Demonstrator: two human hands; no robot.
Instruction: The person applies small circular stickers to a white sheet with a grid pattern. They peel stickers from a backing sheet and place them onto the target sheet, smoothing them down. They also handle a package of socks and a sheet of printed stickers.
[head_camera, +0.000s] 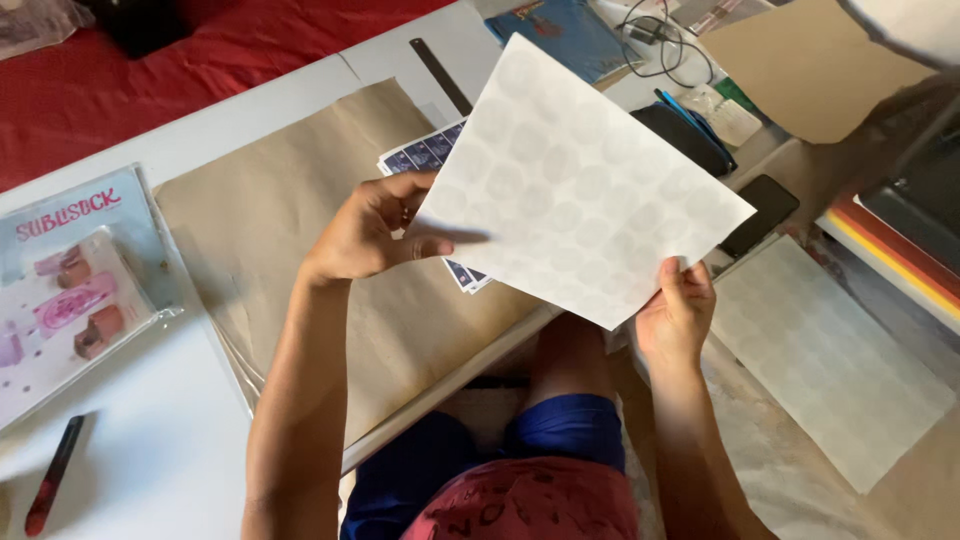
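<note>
I hold a white sheet (580, 185) covered with faint round shapes up over the table's edge. My left hand (375, 230) grips its left edge, thumb lying across the front. My right hand (678, 310) pinches the sheet's lower right corner from below. Under the sheet, a printed sheet of small dark blue squares (430, 150) lies on brown kraft paper (290, 240) spread on the white table (150, 440).
A clear packet with pink printed items (70, 290) lies at left, a red and black pen (55, 475) below it. A metal ruler (440, 75), a blue booklet (565, 35), cables, a black phone (760, 215) and another white sheet (830, 350) lie to the right.
</note>
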